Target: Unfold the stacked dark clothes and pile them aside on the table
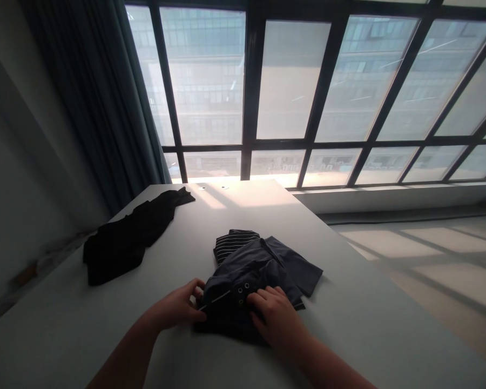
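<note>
A dark blue garment with metal eyelets and a white drawstring lies bunched on the grey table. A black piece with thin white stripes shows at its far left side. My left hand pinches the garment's near left edge by the drawstring. My right hand lies palm down on the near part of the cloth, fingers curled on the waistband next to the eyelets.
A crumpled black garment lies at the table's far left. A dark curtain hangs at the left. Large dark-framed windows fill the back wall. The table's right edge drops to the floor.
</note>
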`<act>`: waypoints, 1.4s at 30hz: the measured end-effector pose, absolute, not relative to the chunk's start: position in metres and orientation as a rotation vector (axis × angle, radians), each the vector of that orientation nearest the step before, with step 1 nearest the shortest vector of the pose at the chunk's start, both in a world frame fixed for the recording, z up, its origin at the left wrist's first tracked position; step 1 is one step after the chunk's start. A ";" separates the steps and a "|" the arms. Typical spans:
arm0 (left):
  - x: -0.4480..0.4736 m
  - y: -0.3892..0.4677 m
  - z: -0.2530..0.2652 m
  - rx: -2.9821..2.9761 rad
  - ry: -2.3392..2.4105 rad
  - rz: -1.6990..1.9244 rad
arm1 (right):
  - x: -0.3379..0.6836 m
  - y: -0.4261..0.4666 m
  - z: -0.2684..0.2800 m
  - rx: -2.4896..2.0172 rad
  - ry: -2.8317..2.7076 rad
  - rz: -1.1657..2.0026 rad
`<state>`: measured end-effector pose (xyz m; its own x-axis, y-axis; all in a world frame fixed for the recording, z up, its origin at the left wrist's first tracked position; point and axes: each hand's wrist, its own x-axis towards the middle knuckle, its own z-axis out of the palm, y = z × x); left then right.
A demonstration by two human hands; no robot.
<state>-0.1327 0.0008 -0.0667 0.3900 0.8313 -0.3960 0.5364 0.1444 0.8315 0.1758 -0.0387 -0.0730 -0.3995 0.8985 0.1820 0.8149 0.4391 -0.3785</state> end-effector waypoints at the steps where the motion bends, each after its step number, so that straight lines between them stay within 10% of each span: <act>1: -0.134 0.000 -0.064 1.518 1.257 0.311 | 0.176 -0.037 -0.076 -1.433 -2.296 0.336; 7: -0.101 -0.013 -0.063 2.152 1.433 0.843 | 0.176 -0.032 -0.084 -1.290 -2.111 0.393; 15: -0.089 -0.015 -0.067 2.399 1.497 0.408 | 0.193 -0.033 -0.069 -0.989 -2.360 0.310; 27: -0.101 -0.014 -0.075 2.769 1.409 1.196 | 0.190 -0.042 -0.054 -1.322 -2.414 0.387; 42: -0.092 -0.080 -0.098 2.140 1.549 0.451 | 0.160 -0.048 -0.074 -1.549 -2.371 0.381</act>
